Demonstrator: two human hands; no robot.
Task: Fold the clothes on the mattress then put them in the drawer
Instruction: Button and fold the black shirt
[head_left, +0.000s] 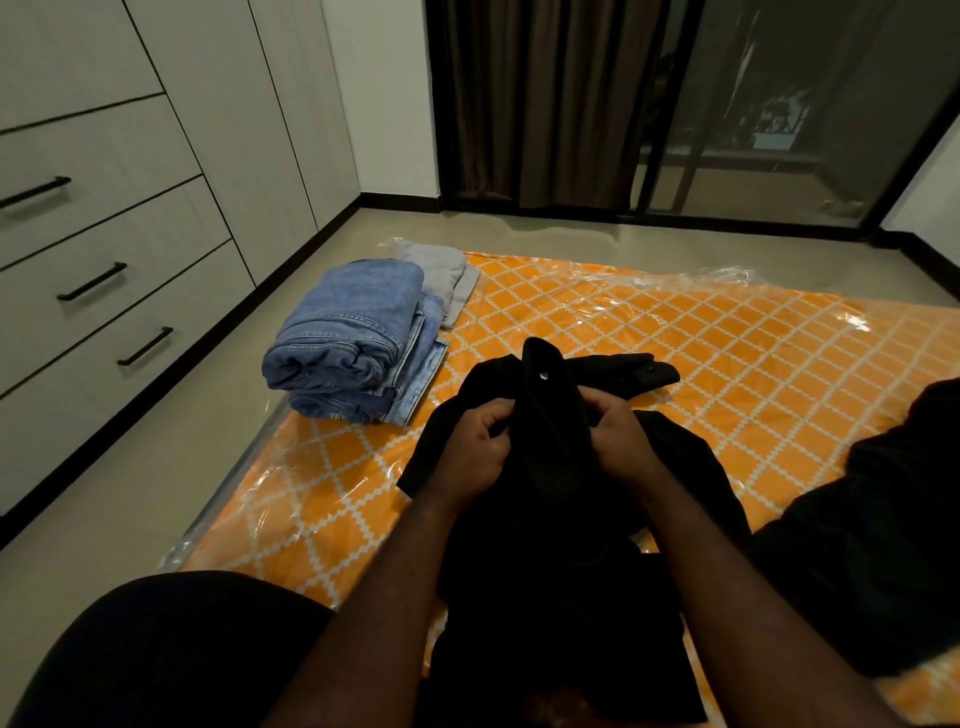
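Shirt lies bunched on the mattress before us. Our left hand and right hand both grip it, fingers curled. Folded jeans sit at the far-left edge.

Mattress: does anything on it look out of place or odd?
Nothing looks spilled or damaged. The folded jeans hang over the left edge of the mattress; clear plastic wrap covers it, wrinkled at the corners.

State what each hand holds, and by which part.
Both grip the black garment: the left hand and right hand pinch opposite sides of its raised strip with the button.
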